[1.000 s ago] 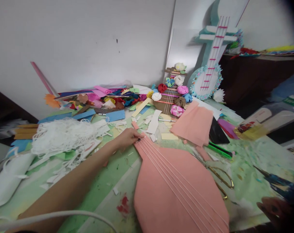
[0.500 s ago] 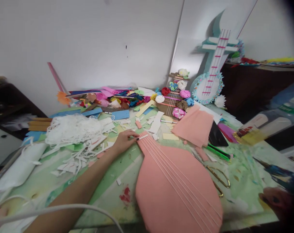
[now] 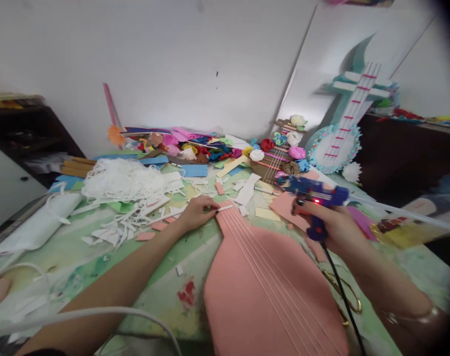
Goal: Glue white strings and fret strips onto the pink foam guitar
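A pink lute-shaped craft piece (image 3: pixel 262 291) lies in front of me, with several thin white strings running from its neck down its body. My left hand (image 3: pixel 201 213) is at the neck, its fingers closed on the end of a small white strip (image 3: pixel 227 207) laid across the strings. In my right hand (image 3: pixel 339 225) is a blue glue gun (image 3: pixel 314 195) with a red light lit, its nozzle pointing left, above the table and apart from the pink piece. A long clear glue stick (image 3: pixel 399 208) sticks out of its back, and its black cord (image 3: pixel 341 284) hangs down.
Gold-handled scissors (image 3: pixel 343 291) lie beside the pink body, partly behind the cord. White string (image 3: pixel 121 180) and paper scraps (image 3: pixel 113 232) cover the left. Crumpled paper flowers (image 3: pixel 267 144) and a teal-and-white model instrument (image 3: pixel 336 143) stand behind. A white cable (image 3: pixel 136 310) crosses the lower left.
My right hand has come up from the lower right edge with the glue gun, towards the neck. My left hand stays at the white strip. The view has turned slightly left.
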A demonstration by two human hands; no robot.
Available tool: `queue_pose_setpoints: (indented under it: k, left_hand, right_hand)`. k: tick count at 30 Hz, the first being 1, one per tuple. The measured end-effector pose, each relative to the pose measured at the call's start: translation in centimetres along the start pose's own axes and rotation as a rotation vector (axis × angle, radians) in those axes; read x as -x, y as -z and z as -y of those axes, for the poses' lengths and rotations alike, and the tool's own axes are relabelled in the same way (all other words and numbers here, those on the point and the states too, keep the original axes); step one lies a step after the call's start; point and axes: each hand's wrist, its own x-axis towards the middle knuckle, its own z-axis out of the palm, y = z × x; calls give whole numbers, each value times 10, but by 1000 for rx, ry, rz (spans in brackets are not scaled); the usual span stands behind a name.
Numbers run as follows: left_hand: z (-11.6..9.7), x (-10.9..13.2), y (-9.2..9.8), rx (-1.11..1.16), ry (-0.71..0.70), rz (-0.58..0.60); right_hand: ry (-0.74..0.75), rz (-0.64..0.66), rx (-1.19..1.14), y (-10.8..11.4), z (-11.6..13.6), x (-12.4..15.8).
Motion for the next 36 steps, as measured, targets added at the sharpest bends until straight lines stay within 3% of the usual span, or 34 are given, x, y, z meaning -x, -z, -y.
queue_pose_setpoints:
  k: [2, 5, 9, 13, 18, 23, 29, 36]
  left_hand:
    - [4, 1, 0, 32, 7, -10]
    - [10, 2, 1, 113, 17, -17]
    - [14, 2, 1, 213, 36, 13]
    - [14, 0, 0, 259, 85, -7]
    - [14, -4, -1, 264, 95, -27]
    - [17, -6, -1, 247, 43, -15]
    - [18, -8, -3, 197, -7, -29]
    - [20, -8, -4, 198, 30, -25]
  right_hand:
    - [-73, 99, 7, -26, -2, -17]
    - [-55, 258, 98, -60, -13, -30]
    - [-64, 451, 87, -80, -41, -36]
    - [-81, 485, 113, -81, -61, -37]
    - [-65, 384, 122, -76, -68, -35]
    - [-8, 362, 281, -72, -77, -36]
    - [39, 395, 387, -75, -74, -31]
    - [130, 431, 517, -73, -74, -32]
